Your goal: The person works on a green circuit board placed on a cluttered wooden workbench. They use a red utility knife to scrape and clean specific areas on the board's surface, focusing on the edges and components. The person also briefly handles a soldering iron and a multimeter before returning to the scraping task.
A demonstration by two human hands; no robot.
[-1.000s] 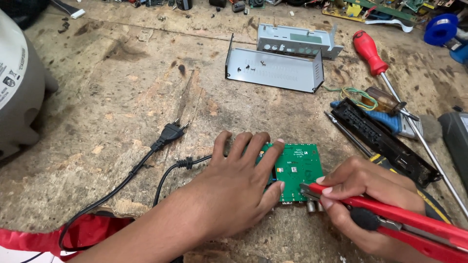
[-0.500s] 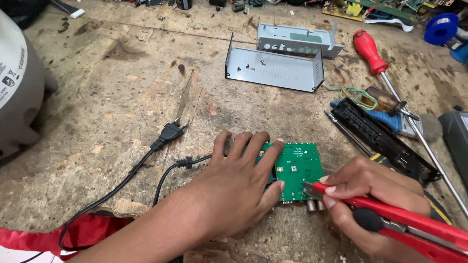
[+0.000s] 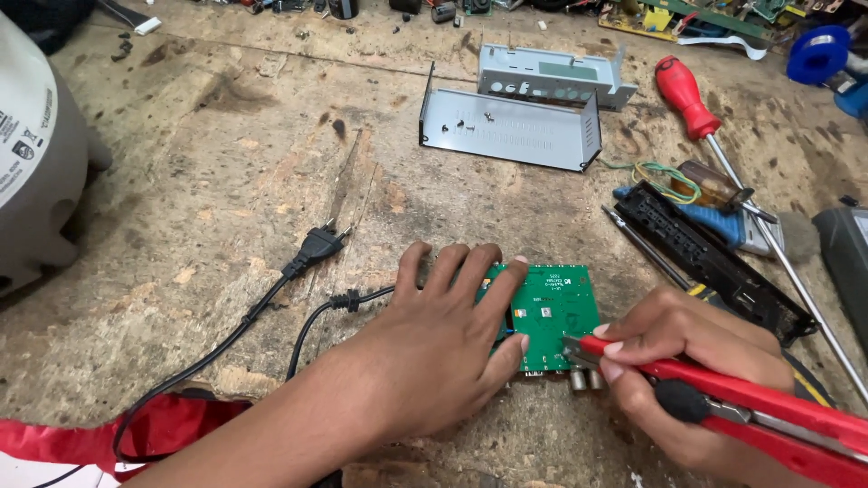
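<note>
The left hand (image 3: 434,348) lies flat with fingers spread, pressing on the green circuit board (image 3: 551,316) at 6 o'clock on the worn wooden desk (image 3: 226,181). The right hand (image 3: 687,380), at 4 o'clock, is clenched around red-handled pliers (image 3: 723,398) whose tip touches the board's near edge. A black power plug (image 3: 312,248) lies at 9 o'clock of the board

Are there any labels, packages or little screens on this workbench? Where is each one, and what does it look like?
Label on the grey rounded appliance, far left: white patch with small dark marks.
White printing on the green circuit board, centre, under the left hand: a few tiny lines near its top edge.
Pale greenish window strip in the grey metal front panel, top centre: narrow rectangle, unlit.
No packages in view.
</note>
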